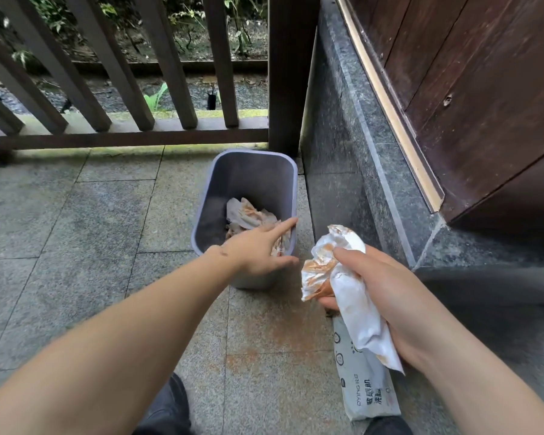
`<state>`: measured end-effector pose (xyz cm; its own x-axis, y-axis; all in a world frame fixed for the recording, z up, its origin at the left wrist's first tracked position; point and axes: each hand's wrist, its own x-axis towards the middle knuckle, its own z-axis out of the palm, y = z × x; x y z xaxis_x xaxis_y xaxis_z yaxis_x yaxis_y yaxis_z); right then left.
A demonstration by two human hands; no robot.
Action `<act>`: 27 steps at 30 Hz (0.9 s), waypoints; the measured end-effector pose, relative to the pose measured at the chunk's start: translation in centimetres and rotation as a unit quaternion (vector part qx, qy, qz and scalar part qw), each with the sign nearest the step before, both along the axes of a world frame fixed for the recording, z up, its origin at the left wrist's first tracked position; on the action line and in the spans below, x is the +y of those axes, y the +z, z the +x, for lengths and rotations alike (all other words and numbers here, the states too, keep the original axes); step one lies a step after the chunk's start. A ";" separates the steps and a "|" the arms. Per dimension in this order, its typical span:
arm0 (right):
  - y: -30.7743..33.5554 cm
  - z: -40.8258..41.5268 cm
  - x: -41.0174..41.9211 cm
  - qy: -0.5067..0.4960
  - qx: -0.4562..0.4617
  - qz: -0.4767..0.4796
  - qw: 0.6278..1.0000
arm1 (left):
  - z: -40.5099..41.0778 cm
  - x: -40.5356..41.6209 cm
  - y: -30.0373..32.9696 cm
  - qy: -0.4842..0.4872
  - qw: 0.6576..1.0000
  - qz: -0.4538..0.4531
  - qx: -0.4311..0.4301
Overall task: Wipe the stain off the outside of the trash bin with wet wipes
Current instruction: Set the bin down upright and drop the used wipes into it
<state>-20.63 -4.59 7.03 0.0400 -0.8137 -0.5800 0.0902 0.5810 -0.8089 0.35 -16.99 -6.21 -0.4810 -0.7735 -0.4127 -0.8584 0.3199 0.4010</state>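
Trash bin (248,189) upright on floor ahead, by railing post. Left hand (258,246) open-fingered on near rim, nearer. Right hand (387,296) clutching stained wet wipe (336,271), right of bin.

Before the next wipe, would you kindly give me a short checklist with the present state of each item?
1. Left hand steadies the trash bin at its near rim: ok.
2. Right hand holds a wet wipe: ok.
3. Wipe clean enough: not ok, orange smears.
4. Fresh wipes pack in reach on the floor: ok.
5. Stain on the bin's outside gone: cannot tell, hidden.
6. Used wipes inside bin: ok.
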 end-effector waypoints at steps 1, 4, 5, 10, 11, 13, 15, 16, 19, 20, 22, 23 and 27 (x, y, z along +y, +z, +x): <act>0.1 0.0 0.0 0.005 0.011 -0.004 1.000 | 0.7 0.5 -0.3 -0.022 0.999 0.008 -0.024; 0.0 0.2 0.0 0.019 0.034 -0.011 0.999 | 3.1 1.7 -0.8 -0.035 0.995 -0.023 -0.094; 0.0 0.1 0.0 0.021 0.043 -0.013 0.999 | 3.9 1.9 -0.8 -0.030 0.993 -0.047 -0.109; -0.4 0.2 -0.1 0.040 0.066 -0.026 0.997 | 7.9 2.4 -0.7 0.020 0.984 -0.102 -0.146; -0.5 0.3 -0.1 0.044 0.072 -0.031 0.996 | 8.2 2.5 -0.8 0.021 0.983 -0.101 -0.152; -0.6 0.5 -0.3 0.049 0.080 -0.036 0.995 | 8.4 2.5 -1.2 0.021 0.982 -0.100 -0.157; -0.7 0.7 -0.5 0.049 0.081 -0.037 0.995 | 8.2 2.4 -1.4 0.029 0.982 -0.101 -0.154; -0.8 0.8 -0.6 0.046 0.081 -0.035 0.995 | 8.0 2.5 -1.5 0.036 0.982 -0.104 -0.153; -0.8 1.2 -0.8 0.035 0.079 -0.036 0.996 | 6.9 2.3 -1.9 0.061 0.980 -0.118 -0.150; -0.8 1.3 -0.8 0.035 0.080 -0.038 0.996 | 6.4 2.1 -2.0 0.069 0.979 -0.120 -0.148; -0.8 1.6 -0.8 0.038 0.077 -0.036 0.996 | 5.4 1.3 -2.1 0.085 0.978 -0.118 -0.150; -0.9 1.7 -0.8 0.037 0.075 -0.030 0.996 | 4.9 0.9 -2.2 0.091 0.977 -0.118 -0.152; -0.9 2.0 -0.6 0.040 0.085 -0.018 0.995 | 3.2 -0.6 -2.5 0.118 0.973 -0.119 -0.158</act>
<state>-18.63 -5.19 6.16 0.0086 -0.8321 -0.5546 -0.0957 0.5514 -0.8287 3.53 -17.54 -8.68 -0.1571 -0.9385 -0.3075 -0.9876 0.1506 0.0447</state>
